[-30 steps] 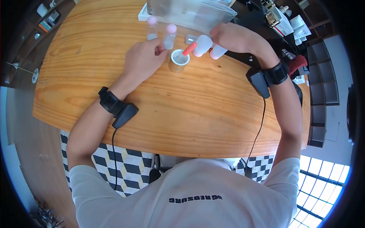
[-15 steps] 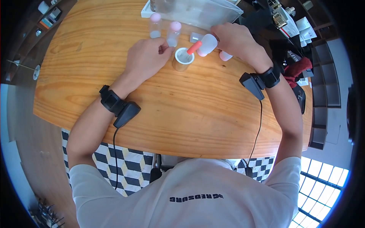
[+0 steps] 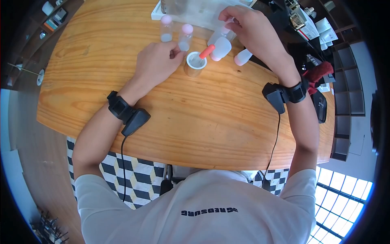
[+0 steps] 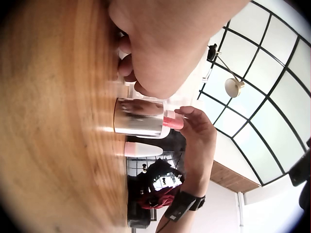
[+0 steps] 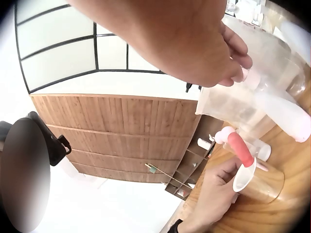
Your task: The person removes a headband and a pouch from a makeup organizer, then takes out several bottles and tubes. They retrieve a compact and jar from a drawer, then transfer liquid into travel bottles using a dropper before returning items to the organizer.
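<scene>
My right hand [image 3: 256, 30] pinches at the pink cap [image 3: 229, 22] of a clear bottle [image 3: 215, 38] near the back of the table. In the right wrist view, its curled fingers lie at that cap. Two white bottles, one nearer [image 3: 221, 48] and one to the right [image 3: 243, 57], stand on their pink caps just in front of it. My left hand [image 3: 156, 61] rests on the table with loosely curled fingers, beside a clear pink-capped bottle [image 3: 185, 38]. Right of it stands a shiny cup [image 3: 195, 68] with a white rim, a coral-red handle [image 3: 207, 51] sticking out.
Another pink-capped clear bottle [image 3: 166, 30] stands further left. A translucent plastic bin [image 3: 199, 16] spans the back of the table. To the right lie a dark glossy panel [image 3: 276, 40], a red cloth [image 3: 321, 71] and a black case [image 3: 321, 106]. Cables trail from both wrist cameras.
My right hand has shifted back and up, its fingers now at the clear bottle's cap. The right white bottle shows more fully. My left hand has stayed beside its bottle.
</scene>
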A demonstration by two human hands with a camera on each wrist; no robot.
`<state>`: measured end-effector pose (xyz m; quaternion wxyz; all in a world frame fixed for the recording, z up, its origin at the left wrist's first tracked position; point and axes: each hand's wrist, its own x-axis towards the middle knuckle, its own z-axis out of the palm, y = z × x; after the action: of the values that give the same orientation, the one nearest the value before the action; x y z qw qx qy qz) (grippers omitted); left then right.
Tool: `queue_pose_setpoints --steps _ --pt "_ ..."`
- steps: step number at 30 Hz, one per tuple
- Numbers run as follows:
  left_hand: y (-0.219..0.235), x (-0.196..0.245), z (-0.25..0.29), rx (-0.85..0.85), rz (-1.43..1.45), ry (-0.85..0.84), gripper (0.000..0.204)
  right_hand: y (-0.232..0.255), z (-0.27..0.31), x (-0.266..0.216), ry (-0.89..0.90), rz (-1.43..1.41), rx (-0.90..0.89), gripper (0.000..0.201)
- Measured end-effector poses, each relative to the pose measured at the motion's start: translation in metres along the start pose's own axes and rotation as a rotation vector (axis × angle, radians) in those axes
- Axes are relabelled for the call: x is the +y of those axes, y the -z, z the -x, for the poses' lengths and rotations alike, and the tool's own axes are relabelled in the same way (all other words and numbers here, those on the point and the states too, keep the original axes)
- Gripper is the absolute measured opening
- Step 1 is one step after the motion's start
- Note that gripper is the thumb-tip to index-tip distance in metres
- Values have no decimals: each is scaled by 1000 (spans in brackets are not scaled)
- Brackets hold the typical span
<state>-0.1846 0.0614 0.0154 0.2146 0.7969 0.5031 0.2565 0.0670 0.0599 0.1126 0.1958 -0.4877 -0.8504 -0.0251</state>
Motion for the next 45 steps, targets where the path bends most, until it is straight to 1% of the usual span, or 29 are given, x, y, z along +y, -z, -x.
queue_pose_setpoints --steps 3,5,8,10,12,13,15,16,18,19,21,22,24,26,28,30,31,32,33,34,36,37,38,39,40,41,42,44,45 --pt "-1 -2 0 11 9 -8 21 -1 -7 -9 -55 -79 -16 19" --pt "-1 -3 0 12 13 -13 21 1 -12 -12 38 -89 35 20" --pt "-1 -4 -1 19 19 -22 21 -1 -15 -20 7 -110 -23 13" --pt "-2 -8 0 28 20 -19 21 -10 -13 -19 31 -95 5 17" --pt "-3 -16 0 162 203 -62 19 -12 -14 -23 56 -84 32 21" --pt "-2 -20 -3 166 201 -59 19 -11 -13 -26 8 -60 34 21" --pt "1 -25 -10 457 368 -77 15 -9 -12 -28 -39 -39 39 22" --pt "3 -30 -16 457 364 -78 15 -9 -11 -27 -23 -42 47 23" --pt "3 -42 -26 620 280 -203 35 -10 -10 -28 -5 -48 57 24" --pt "0 -46 -28 620 277 -204 35 -12 -10 -30 19 -49 106 23" --pt "-5 -46 -31 450 402 -188 49 -10 -9 -35 42 -52 157 22" --pt "-6 -46 -31 450 400 -189 49 -4 -9 -38 35 -22 162 16" --pt "-7 -46 -31 308 376 -92 52 8 -9 -46 28 8 167 12" --pt "-7 -50 -35 270 409 -85 51 15 -4 -54 -98 -66 185 16" --pt "-6 -56 -35 232 443 -73 51 7 8 -48 -104 -111 250 15" --pt "12 -49 -35 61 324 10 46 1 21 -49 -109 -157 316 15" --pt "20 -49 -35 60 321 14 46 1 30 -56 -189 -285 298 12" --pt "29 -53 -36 -96 385 -12 45 0 41 -62 -269 -413 277 11" --pt "38 -55 -36 -251 448 -37 43 -3 52 -67 -269 -420 276 11" --pt "46 -56 -33 -252 444 -32 43 -7 65 -70 -229 -444 200 9" --pt "58 -52 -25 -606 527 -128 40 -18 85 -70 -195 -470 132 9" --pt "59 -47 -23 -610 523 -129 40 -24 94 -67 -120 -535 -10 13" --pt "60 -42 -21 -750 556 -154 38 -31 101 -64 -45 -598 -150 19" --pt "60 -35 -18 -894 587 -178 36 -39 106 -60 -53 -600 -144 19" --pt "59 -28 -14 -906 580 -182 36 -47 108 -55 23 -676 -263 17" --pt "58 -16 -9 -1037 538 -198 32 -54 111 -50 100 -749 -378 16" --pt "56 -6 -5 -1170 490 -215 29 -62 114 -47 87 -752 -359 16" --pt "44 8 1 -1185 482 -232 29 -74 120 -43 79 -831 -279 37" --pt "37 15 6 -1178 491 -241 29 -73 120 -40 65 -832 -265 37"
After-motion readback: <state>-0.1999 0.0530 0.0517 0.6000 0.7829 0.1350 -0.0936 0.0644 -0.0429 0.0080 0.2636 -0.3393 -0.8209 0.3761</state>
